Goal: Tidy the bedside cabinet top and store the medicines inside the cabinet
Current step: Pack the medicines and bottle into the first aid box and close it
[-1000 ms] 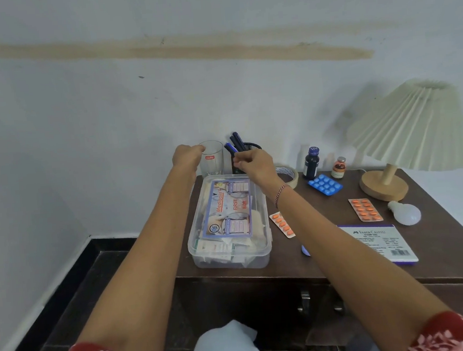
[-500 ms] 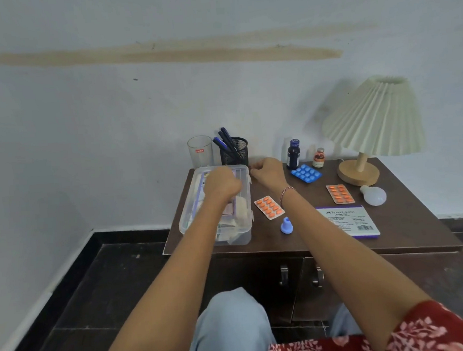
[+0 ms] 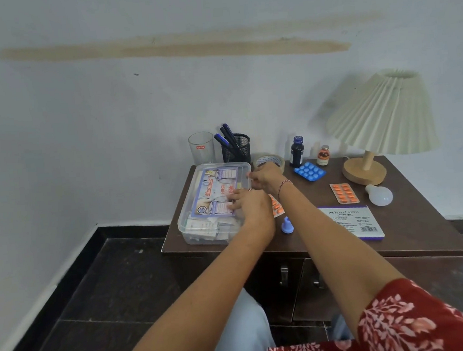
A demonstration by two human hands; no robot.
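A clear plastic box (image 3: 201, 233) with a first-aid packet inside sits on the left of the brown cabinet top (image 3: 411, 222). My left hand (image 3: 250, 205) lies curled over the box's right rim. My right hand (image 3: 266, 176) pinches the same rim near the far right corner. Loose medicines lie to the right: a blue blister pack (image 3: 309, 171), an orange blister pack (image 3: 344, 193), a second orange pack (image 3: 278, 209) half hidden by my arms, a dark bottle (image 3: 296, 152) and a small orange vial (image 3: 323, 155).
At the back stand a glass (image 3: 201, 147), a mesh pen holder (image 3: 238, 150) and a tape roll (image 3: 268, 160). A lamp (image 3: 364, 171), a bulb (image 3: 380, 194), a stamp pad box (image 3: 350, 221) and a small blue cap (image 3: 287, 225) also sit on top. Cabinet doors (image 3: 284, 275) are closed.
My left hand moved from the box's far left corner across its top to the right rim. My right hand stayed near the far right corner. The view pulled back.
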